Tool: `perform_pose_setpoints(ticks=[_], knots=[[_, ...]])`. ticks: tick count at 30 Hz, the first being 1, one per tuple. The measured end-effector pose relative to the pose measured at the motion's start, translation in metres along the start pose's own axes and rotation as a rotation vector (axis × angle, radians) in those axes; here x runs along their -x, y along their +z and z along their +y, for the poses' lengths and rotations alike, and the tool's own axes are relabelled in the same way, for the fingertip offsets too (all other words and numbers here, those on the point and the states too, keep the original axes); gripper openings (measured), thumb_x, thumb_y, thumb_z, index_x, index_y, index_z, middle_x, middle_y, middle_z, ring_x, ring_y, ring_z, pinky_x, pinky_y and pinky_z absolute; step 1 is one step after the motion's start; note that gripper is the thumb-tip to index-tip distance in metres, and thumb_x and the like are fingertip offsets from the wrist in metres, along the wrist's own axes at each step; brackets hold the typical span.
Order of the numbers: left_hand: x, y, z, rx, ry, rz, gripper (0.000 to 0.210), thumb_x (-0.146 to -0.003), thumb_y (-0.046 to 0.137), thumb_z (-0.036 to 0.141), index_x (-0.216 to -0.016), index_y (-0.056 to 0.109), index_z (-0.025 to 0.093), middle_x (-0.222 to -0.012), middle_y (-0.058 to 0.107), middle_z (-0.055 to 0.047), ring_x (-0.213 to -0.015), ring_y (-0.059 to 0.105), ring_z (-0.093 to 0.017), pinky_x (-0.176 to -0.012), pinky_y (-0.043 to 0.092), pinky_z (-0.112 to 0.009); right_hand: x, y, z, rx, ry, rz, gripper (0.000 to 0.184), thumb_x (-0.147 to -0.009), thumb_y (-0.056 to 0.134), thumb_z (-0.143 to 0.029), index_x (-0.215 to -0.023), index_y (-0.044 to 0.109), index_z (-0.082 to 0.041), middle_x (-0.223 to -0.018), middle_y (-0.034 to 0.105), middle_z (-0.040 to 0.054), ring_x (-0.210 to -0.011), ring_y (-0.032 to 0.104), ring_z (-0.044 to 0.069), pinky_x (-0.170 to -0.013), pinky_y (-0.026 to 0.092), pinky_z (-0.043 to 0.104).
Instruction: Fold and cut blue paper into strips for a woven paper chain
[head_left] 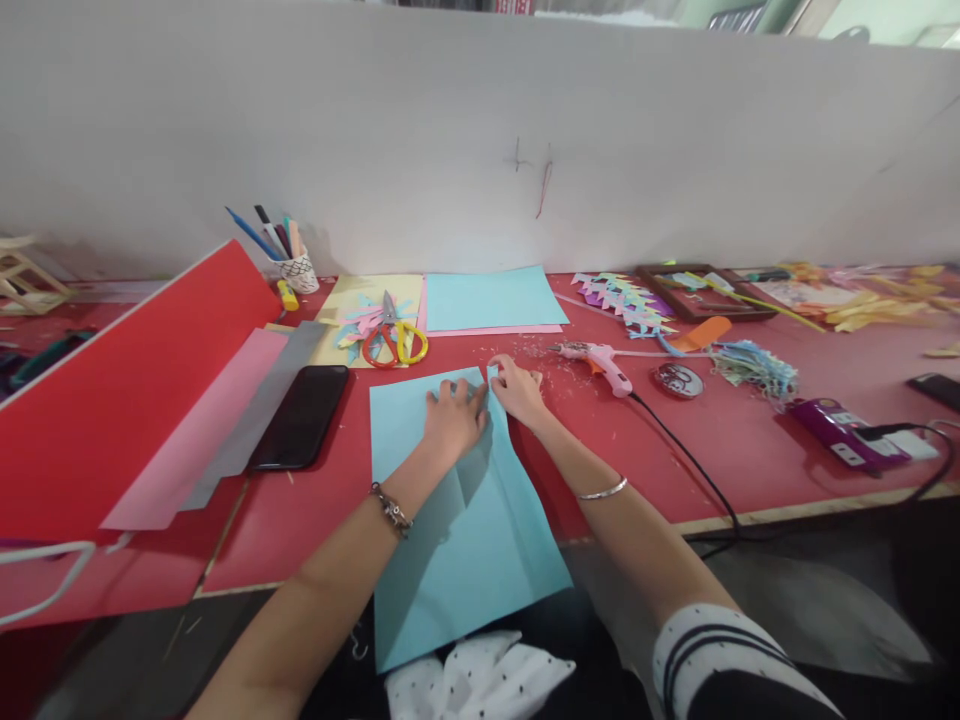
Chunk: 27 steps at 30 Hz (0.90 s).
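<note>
A large sheet of light blue paper [427, 560] lies in front of me, its near end hanging over the table edge toward my lap. My left hand [454, 420] rests on its upper part, fingers spread and pressing down. At the top right corner, my right hand [519, 390] pinches the paper's edge, where a narrow strip along the right side looks folded or raised. Just beyond are scissors [394, 335] with one red and one yellow handle loop, on cream paper with cut scraps. To the right of my right hand lies a pink glue gun [600, 362].
A black phone [301, 415], pink and grey sheets and a standing red board [150, 370] are on the left. A pen cup [298, 270] and blue sheets [487, 298] stand farther back. A purple power strip [847, 435], cords and a brown tray [705, 292] occupy the right.
</note>
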<state>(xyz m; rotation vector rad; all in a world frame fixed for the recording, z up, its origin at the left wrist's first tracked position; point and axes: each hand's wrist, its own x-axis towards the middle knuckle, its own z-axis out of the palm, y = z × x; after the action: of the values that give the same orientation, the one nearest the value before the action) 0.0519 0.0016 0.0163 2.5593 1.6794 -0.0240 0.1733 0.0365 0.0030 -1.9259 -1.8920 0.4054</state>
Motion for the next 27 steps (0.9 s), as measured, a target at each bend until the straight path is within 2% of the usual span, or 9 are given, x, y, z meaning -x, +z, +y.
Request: perform_pose_setpoints(ticks=[6, 11, 18, 27], knots=[[0.002, 0.003, 0.003, 0.003, -0.036, -0.061, 0.050, -0.088, 0.032, 0.037, -0.135, 0.030, 0.022, -0.141, 0.025, -0.018, -0.127, 0.021, -0.041, -0.094, 0.027, -0.057, 0.004, -0.003, 0.000, 0.007, 0.022, 0.006, 0.032, -0.077, 0.038, -0.016, -0.107, 0.050, -0.018, -0.073, 0.065, 0.0020, -0.082, 0.059, 0.020, -0.082, 0.026, 0.035], [0.003, 0.004, 0.008, 0.016, -0.080, -0.094, 0.051, -0.088, 0.029, 0.042, -0.136, 0.027, 0.025, -0.145, 0.021, -0.017, -0.130, 0.017, -0.040, -0.096, 0.024, -0.059, 0.011, -0.005, -0.003, -0.003, 0.013, -0.021, 0.033, -0.079, 0.043, -0.027, -0.110, 0.047, -0.017, -0.068, 0.064, -0.0002, -0.077, 0.059, 0.019, -0.082, 0.026, 0.036], [-0.001, 0.004, 0.013, 0.044, -0.158, -0.108, 0.051, -0.089, 0.025, 0.041, -0.137, 0.024, 0.025, -0.146, 0.015, -0.015, -0.132, 0.011, -0.038, -0.099, 0.020, -0.060, 0.019, -0.009, -0.001, -0.004, -0.004, -0.074, 0.037, -0.078, 0.041, -0.019, -0.114, 0.046, -0.016, -0.064, 0.063, -0.0019, -0.069, 0.059, 0.016, -0.080, 0.027, 0.033], [-0.012, 0.005, 0.009, 0.093, -0.207, -0.107, 0.052, -0.088, 0.023, 0.044, -0.137, 0.023, 0.027, -0.147, 0.013, -0.013, -0.133, 0.009, -0.037, -0.099, 0.017, -0.062, 0.014, -0.006, 0.002, 0.010, -0.022, -0.037, 0.036, -0.076, 0.037, -0.016, -0.110, 0.050, -0.017, -0.068, 0.064, 0.0016, -0.082, 0.059, 0.020, -0.081, 0.025, 0.034]])
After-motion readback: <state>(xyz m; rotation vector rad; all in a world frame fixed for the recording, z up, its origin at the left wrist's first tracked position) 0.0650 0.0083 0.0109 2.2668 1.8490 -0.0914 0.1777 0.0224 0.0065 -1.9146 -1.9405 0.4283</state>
